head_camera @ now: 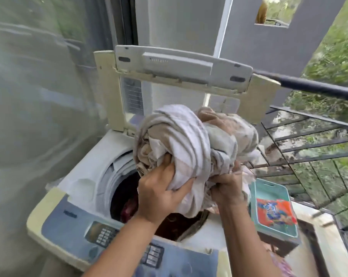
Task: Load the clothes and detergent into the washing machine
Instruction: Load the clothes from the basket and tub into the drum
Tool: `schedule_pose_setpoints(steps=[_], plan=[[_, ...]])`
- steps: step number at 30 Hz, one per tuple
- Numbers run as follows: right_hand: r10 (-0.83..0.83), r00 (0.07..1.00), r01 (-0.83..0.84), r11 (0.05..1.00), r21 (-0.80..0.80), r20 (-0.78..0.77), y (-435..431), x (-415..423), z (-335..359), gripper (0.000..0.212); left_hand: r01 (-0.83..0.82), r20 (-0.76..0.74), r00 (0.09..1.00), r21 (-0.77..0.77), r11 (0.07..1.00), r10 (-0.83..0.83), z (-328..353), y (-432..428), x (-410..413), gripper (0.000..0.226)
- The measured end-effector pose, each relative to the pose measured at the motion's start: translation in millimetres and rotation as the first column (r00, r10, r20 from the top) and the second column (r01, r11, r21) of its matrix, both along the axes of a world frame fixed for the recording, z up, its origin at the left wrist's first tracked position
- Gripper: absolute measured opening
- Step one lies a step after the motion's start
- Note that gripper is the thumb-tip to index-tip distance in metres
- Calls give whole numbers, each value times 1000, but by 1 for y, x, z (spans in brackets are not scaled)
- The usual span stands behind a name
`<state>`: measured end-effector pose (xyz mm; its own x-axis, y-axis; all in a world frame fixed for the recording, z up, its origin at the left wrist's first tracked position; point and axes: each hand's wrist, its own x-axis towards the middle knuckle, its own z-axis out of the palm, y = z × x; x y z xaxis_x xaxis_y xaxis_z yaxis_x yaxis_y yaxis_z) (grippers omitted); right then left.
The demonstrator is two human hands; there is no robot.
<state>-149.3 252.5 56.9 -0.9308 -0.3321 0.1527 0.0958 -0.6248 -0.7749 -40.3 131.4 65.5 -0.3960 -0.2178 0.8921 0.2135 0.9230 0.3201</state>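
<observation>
A top-loading washing machine stands below me with its folding lid raised. Both my hands hold a big bundle of pale beige and white clothes above the drum opening. My left hand grips the bundle's lower left folds. My right hand grips its lower right. A dark red garment lies inside the drum. An orange and blue detergent pouch lies on a teal lid to the right of the machine.
The machine's blue control panel with buttons faces me at the front. A glass wall is close on the left. Black metal railings and a dark bar run on the right, with greenery beyond.
</observation>
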Motion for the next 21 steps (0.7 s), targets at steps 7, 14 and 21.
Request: schedule_pose_setpoints(steps=[7, 14, 21], plan=[[79, 935, -220, 894, 391, 345, -33, -6, -78, 53, 23, 365, 931, -101, 995, 15, -93, -61, -16, 32], [-237, 958, -130, 151, 980, 164, 40, -50, -41, 31, 60, 650, 760, -108, 992, 24, -112, -63, -24, 42], [-426, 868, -217, 140, 966, 257, 65, -64, -53, 42, -22, 746, 666, 61, 998, -31, -110, -73, -24, 51]])
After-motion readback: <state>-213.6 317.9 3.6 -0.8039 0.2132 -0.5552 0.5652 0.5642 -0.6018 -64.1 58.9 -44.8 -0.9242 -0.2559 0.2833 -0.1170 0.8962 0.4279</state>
